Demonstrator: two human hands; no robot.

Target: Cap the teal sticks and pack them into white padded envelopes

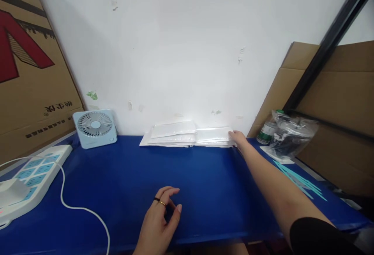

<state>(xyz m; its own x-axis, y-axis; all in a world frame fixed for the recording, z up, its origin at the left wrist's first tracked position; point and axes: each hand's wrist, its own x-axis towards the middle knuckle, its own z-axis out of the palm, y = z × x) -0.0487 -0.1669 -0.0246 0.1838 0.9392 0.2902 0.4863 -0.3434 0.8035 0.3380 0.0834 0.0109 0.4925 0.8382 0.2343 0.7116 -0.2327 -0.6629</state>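
At the far left a cardboard box (29,72) leans against the wall, and below it a white power strip (32,177) lies on the blue table (204,185), with a white cable (76,206) curving toward you. A small light-blue fan (94,127) stands just behind it, by the wall. Your left hand (160,220) rests near the front edge of the table; its fingers (168,192) are loosely curled, not holding anything, and 2 rings show on one of them. In the middle, against the wall, lies a flat pile of white bags (187,135). Your right hand (238,137) reaches across and touches the right end of this pile; whether its fingers are clamped on a bag I cannot tell. Further right are a crumpled clear plastic bag (292,136), a small bottle (267,130) and some light-blue strips (300,180).
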